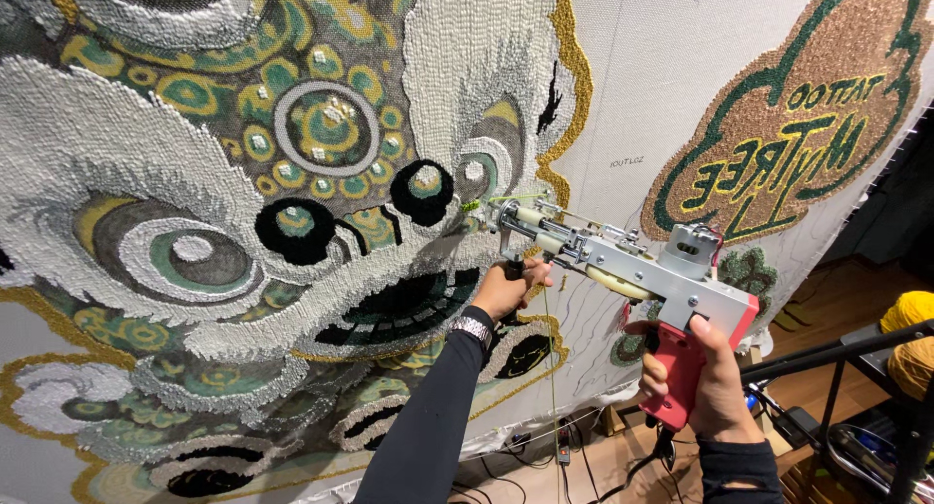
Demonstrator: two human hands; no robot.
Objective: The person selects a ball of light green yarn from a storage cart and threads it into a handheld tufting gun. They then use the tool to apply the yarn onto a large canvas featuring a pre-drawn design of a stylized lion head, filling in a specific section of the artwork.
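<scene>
I hold a tufting gun [623, 261] with a metal body and a pink-red grip against a large stretched cloth [662, 66]. My right hand [705, 378] is wrapped around the pink-red grip at the lower right. My left hand [508, 288], with a metal watch on the wrist, grips the black front handle under the gun's nose. The needle tip [484, 208] touches the tufted lion-like face [292, 222] in white, green, yellow and black, and a green yarn runs into it.
A second tufted patch, brown with green and yellow lettering [788, 125], sits at the upper right of the cloth. A black metal stand [837, 353] and yellow yarn cones [910, 334] are at the right. Cables and a power strip [562, 450] lie on the wooden floor below.
</scene>
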